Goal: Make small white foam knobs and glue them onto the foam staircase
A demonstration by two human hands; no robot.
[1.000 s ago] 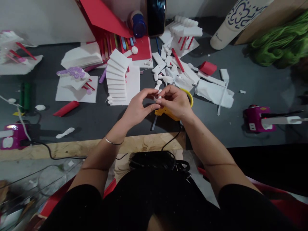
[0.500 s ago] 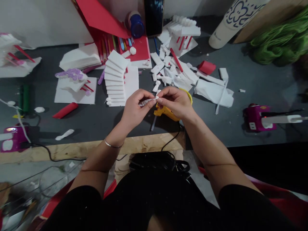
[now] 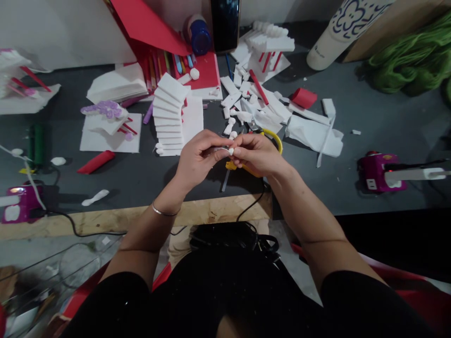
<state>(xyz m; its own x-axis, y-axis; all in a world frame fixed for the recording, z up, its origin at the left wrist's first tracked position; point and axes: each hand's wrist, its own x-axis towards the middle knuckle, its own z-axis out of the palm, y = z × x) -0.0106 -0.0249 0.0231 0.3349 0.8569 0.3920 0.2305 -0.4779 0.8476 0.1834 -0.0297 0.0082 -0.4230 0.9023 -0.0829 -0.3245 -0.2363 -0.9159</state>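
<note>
Fingers (image 3: pixel 242 153) of the left hand (image 3: pixel 197 159) and right hand (image 3: pixel 262 152) pinch, nearly closed, a small white soft-looking piece (image 3: pixel 231 151) above the tabletop (image 3: pixel 310 188), nearer its front edge. Yellow-handled metal scissors (image 3: pixel 279 141) lie beside the right hand; fanned white rectangular slabs (image 3: pixel 170 124) lie farther from that edge.

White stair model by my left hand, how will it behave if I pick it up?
The white stair model looks light for its size, given its thin, foam-like slabs. It may be fragile, since those slabs look separate. Its flat white base probably keeps it from rolling.
</note>
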